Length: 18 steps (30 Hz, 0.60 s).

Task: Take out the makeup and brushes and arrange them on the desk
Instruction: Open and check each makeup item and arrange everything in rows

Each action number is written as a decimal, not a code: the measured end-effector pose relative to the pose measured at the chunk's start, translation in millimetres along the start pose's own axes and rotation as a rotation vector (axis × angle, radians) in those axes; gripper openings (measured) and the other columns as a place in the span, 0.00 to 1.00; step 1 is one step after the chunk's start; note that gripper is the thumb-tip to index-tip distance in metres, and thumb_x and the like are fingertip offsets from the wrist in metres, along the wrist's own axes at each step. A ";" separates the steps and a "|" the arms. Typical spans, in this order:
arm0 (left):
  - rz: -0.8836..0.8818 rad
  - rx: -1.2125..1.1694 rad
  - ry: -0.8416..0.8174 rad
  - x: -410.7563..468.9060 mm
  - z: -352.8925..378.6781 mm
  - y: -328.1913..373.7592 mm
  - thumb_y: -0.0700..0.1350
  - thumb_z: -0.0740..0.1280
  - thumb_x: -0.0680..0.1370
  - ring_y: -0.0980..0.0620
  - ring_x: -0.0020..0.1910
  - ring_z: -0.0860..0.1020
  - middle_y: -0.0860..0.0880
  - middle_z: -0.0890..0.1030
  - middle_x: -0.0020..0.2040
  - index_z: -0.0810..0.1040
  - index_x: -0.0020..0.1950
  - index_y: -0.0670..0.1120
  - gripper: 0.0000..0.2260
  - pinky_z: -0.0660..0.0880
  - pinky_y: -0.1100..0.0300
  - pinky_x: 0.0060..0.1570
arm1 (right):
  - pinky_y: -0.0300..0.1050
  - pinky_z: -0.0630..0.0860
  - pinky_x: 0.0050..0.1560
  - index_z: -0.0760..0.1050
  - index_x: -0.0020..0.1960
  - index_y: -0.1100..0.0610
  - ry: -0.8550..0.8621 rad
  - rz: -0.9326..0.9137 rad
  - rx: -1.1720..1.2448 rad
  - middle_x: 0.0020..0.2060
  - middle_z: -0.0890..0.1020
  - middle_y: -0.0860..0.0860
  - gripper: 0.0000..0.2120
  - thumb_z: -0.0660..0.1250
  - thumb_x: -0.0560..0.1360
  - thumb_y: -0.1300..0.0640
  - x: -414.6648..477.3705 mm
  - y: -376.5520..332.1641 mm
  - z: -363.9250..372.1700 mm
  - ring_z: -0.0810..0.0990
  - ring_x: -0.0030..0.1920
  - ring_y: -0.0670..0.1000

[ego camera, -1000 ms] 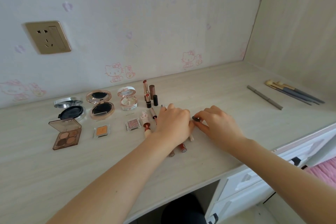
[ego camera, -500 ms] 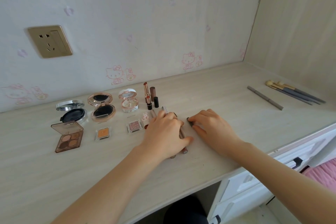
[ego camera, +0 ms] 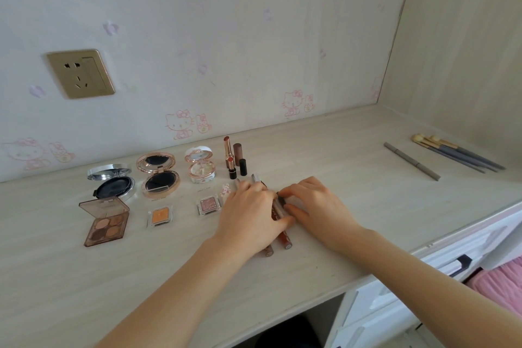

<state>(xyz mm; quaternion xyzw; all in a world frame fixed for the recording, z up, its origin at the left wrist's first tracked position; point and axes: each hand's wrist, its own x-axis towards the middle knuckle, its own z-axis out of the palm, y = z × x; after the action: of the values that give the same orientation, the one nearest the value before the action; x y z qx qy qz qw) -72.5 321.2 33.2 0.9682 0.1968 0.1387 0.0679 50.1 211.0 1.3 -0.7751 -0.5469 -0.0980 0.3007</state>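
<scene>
My left hand (ego camera: 248, 215) rests palm down on several lip gloss tubes (ego camera: 284, 239) lying side by side on the desk (ego camera: 381, 220); their lower ends stick out below my palm. My right hand (ego camera: 319, 206) is right beside it, its thumb and fingertips pinching a dark-capped gloss tube (ego camera: 279, 205) in the gap between both hands. Laid out to the left are a silver cushion compact (ego camera: 113, 183), a rose-gold compact (ego camera: 159, 178), a small white compact (ego camera: 200, 167), a brown eyeshadow palette (ego camera: 106, 223) and two single shadows (ego camera: 160, 216). Lipsticks (ego camera: 233, 158) stand behind my left hand.
A grey pencil (ego camera: 411, 160) and a few grey-handled brushes (ego camera: 457, 157) lie at the far right by the side panel. A wall socket (ego camera: 80, 73) sits above the compacts. White drawers (ego camera: 423, 277) and pink cloth (ego camera: 502, 282) are below the desk's right edge.
Both hands have come down and a little left onto the row of gloss tubes. The tube in my right hand now lies against the others beside my left hand.
</scene>
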 end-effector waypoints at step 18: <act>0.183 -0.145 -0.048 65.1 12.4 53.9 0.51 0.61 0.79 0.53 0.66 0.66 0.52 0.75 0.63 0.74 0.65 0.48 0.16 0.71 0.53 0.59 | 0.47 0.75 0.56 0.72 0.66 0.52 -0.059 0.233 -0.268 0.59 0.78 0.49 0.16 0.60 0.79 0.52 -28.4 68.6 -81.3 0.72 0.63 0.48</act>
<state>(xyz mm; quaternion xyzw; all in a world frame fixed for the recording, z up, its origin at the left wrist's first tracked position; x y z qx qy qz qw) 8.2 297.1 47.1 0.9777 0.0954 0.1349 0.1295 115.8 126.8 28.0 -0.8689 -0.4440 -0.1119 0.1880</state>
